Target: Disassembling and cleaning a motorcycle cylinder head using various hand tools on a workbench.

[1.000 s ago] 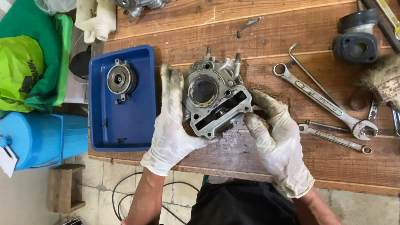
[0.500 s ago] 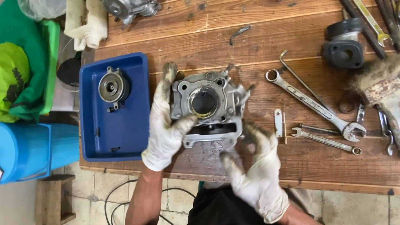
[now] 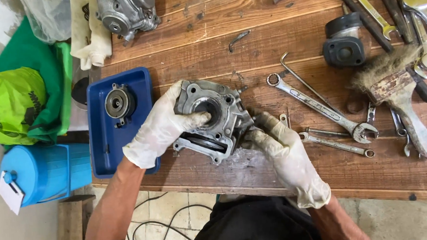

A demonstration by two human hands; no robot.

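A grey metal engine cylinder block (image 3: 223, 115) rests on the wooden workbench (image 3: 249, 50), tilted toward me. My left hand (image 3: 158, 128), in a dirty white glove, grips its left side with the thumb at the rim of the round bore. My right hand (image 3: 283, 153), also gloved, holds the block's lower right corner. Both hands touch the block.
A blue tray (image 3: 103, 155) with a round metal part (image 3: 119, 103) lies left of the block. Spanners (image 3: 320, 107) and a worn brush (image 3: 397, 91) lie to the right, a black part (image 3: 343, 47) behind them. Another engine part (image 3: 125, 12) sits at the back left. A blue container (image 3: 46, 172) stands below the bench.
My right hand has come back up from the bench edge onto the block's lower right corner. The block has been turned and tilted, and my left thumb now reaches the bore.
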